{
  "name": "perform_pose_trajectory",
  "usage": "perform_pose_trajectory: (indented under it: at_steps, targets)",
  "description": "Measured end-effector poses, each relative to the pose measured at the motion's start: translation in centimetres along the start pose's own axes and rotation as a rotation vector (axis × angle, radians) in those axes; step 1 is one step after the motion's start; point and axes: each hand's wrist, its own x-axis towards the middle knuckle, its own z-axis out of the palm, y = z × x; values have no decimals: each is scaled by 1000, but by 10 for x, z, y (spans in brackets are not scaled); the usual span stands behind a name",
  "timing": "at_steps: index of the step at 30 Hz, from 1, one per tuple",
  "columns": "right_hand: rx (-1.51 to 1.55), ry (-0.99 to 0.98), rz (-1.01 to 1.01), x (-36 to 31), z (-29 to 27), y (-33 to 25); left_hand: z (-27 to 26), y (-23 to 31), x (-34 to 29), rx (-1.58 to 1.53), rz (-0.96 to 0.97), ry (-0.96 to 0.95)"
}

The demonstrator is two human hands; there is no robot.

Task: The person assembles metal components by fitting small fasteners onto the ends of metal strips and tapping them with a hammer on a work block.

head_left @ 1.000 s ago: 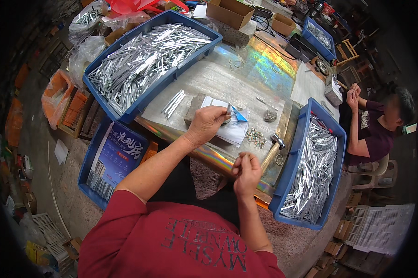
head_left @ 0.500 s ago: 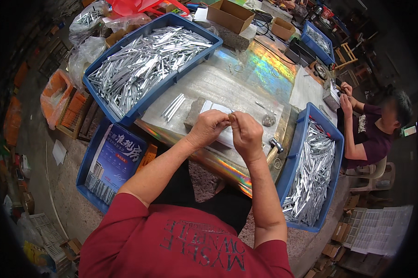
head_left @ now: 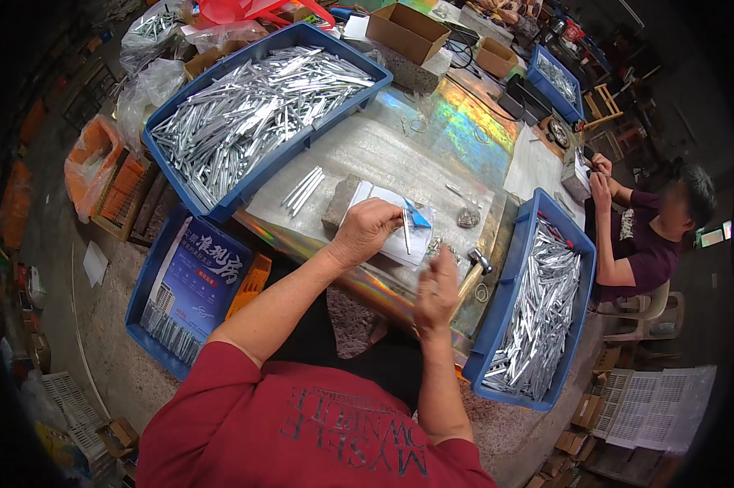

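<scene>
My left hand (head_left: 373, 228) is closed in a pinch on a thin silvery metal rod (head_left: 408, 233), which points down over a white paper pad (head_left: 387, 195) with a blue patch. The pad lies against a grey block (head_left: 340, 203). Off to the right of the rod, my right hand (head_left: 438, 290) is apart from it and smeared by motion, so its fingers cannot be read. Just beyond that hand lies a small heap of tiny metal pieces (head_left: 435, 246). A hammer (head_left: 478, 262) rests beside it. Several similar rods (head_left: 303, 190) lie in a row left of the block.
Blue bins full of metal rods stand at the far left (head_left: 375, 79) and right (head_left: 568, 342) of the table. A dark clump (head_left: 468, 217) lies beyond the hammer. At the right a co-worker (head_left: 652, 228) sits working. Another blue bin (head_left: 143, 285) stands low at the left.
My right hand has come away from my left, moving down toward me. The rod in my left hand now shows, as do the blue patch and the small heap.
</scene>
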Motion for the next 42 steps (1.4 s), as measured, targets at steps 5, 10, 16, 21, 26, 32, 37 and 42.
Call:
perform_pose_trajectory:
  at_steps: [5,10,16,21,26,32,37,42]
  targets:
    - [-655,-155,275,-26,-57,40,2,3,1,-22,34,0]
    - [-446,-90,649,-21,-58,37,3,1,-1,-48,43,28]
    - [731,215,791,-9,-55,-12,2,1,-2,-66,39,30]
    - [695,-157,628,6,-61,-38,3,1,-2,-64,42,33]
    - [61,-397,265,41,-71,-74,2,-4,-5,-61,48,28]
    - [206,-23,93,39,-86,-86,4,2,-1,-68,60,56]
    - [-320,-597,123,45,-72,-73,6,-7,1,-28,95,69]
    - [0,-70,44,52,-95,-106,4,-2,-3,-87,71,46]
